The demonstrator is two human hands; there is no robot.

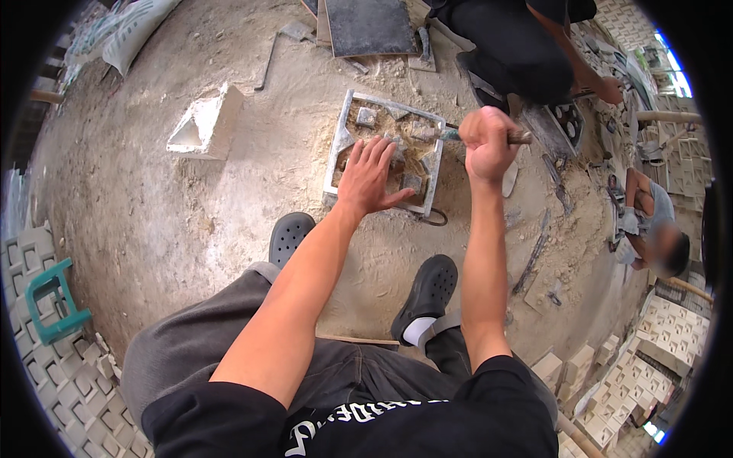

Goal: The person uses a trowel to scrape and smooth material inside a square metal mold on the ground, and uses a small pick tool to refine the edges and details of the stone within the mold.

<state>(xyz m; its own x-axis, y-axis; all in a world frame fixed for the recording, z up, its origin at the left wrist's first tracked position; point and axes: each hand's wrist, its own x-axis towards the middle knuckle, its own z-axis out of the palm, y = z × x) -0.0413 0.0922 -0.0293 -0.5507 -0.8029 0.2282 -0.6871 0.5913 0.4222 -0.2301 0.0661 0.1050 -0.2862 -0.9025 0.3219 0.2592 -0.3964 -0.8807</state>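
Observation:
A square grey metal frame (333, 164) lies on the dusty ground before me, with sand and several small square raised blocks inside it. My left hand (368, 177) rests over the middle of the frame, fingers stretched and thumb out. Just right of the frame, my right hand (489, 145) is closed round a tool with a wooden handle (521, 137). A greenish end of that tool (450, 134) shows toward the frame's right edge; its working part is hard to make out. A wire loop (437, 219) sticks out from the frame's near right corner.
A whitish, wedge-shaped block (206, 126) sits to the left. Beyond the frame lies a dark flat board (370, 29). Co-workers crouch at the far right (527, 53) and right (649, 221). Pale patterned blocks (626, 397) are stacked at lower right; a green stool (53, 301) stands left.

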